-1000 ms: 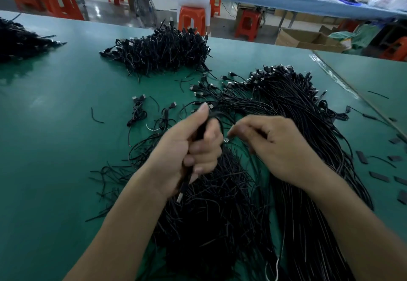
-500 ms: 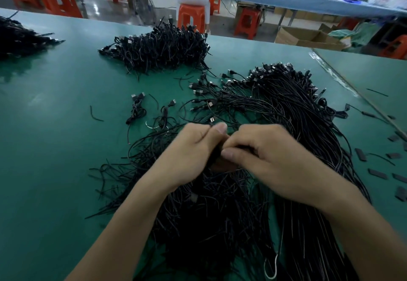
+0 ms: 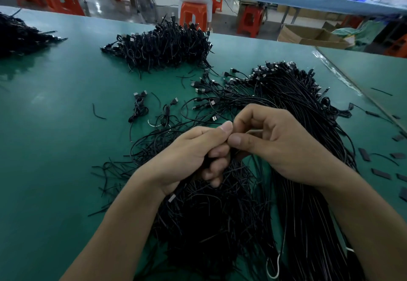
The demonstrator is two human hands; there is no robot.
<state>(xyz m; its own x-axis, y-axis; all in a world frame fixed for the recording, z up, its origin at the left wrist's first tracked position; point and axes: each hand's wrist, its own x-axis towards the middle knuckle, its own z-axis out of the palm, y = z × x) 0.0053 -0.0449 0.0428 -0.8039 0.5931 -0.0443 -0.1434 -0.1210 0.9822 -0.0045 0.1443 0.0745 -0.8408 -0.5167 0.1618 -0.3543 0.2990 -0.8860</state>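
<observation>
My left hand grips a folded black cable over the middle of the green table, its fingers curled round the bundle. My right hand meets it thumb to thumb and pinches a thin tie at the cable, which is mostly hidden between the two hands. One silver plug end hangs below my left wrist. Under both hands lies a heap of short black ties. A long sheaf of loose black cables runs along the right side.
A pile of bundled cables sits at the back centre, another pile at the far left. Two small tied bundles lie left of centre. Flat black strips are scattered at the right edge. Orange stools and a cardboard box stand beyond the table.
A second ago my left hand held the cable upright with my right hand apart from it. My right hand then moved left to meet it, and both now work close together.
</observation>
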